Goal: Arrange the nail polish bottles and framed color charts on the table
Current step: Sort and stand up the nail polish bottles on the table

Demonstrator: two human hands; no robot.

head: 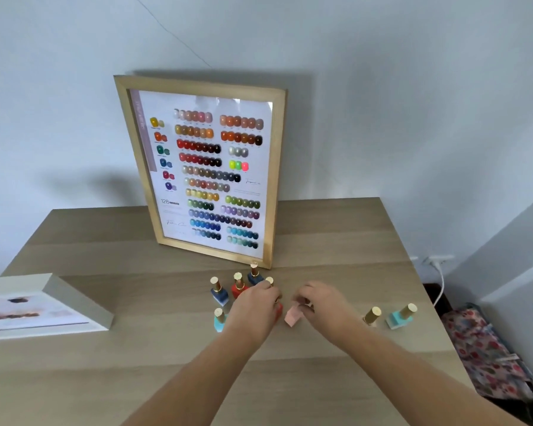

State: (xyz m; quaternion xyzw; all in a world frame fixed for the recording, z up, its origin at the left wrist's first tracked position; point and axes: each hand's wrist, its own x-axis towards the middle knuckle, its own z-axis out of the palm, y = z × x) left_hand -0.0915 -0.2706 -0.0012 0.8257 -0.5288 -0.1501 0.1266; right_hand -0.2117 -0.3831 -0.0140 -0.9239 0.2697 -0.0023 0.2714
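Note:
A wood-framed color chart (203,170) leans upright against the wall at the back of the table (105,241). In front of it stand several gold-capped nail polish bottles: a blue one (219,292), a red one (238,287), a dark blue one (254,275) and a light blue one (219,320). My left hand (254,305) is closed around a red bottle (278,312), mostly hidden. My right hand (322,302) grips a pale pink bottle (293,318), tilted. Two more bottles, a pale one (371,315) and a turquoise one (402,316), lean at the right.
A white-framed color chart (43,305) lies flat at the table's left edge. The table's right edge drops to a floral bag (486,358) on the floor. A white cable (440,281) hangs from a wall socket at the right.

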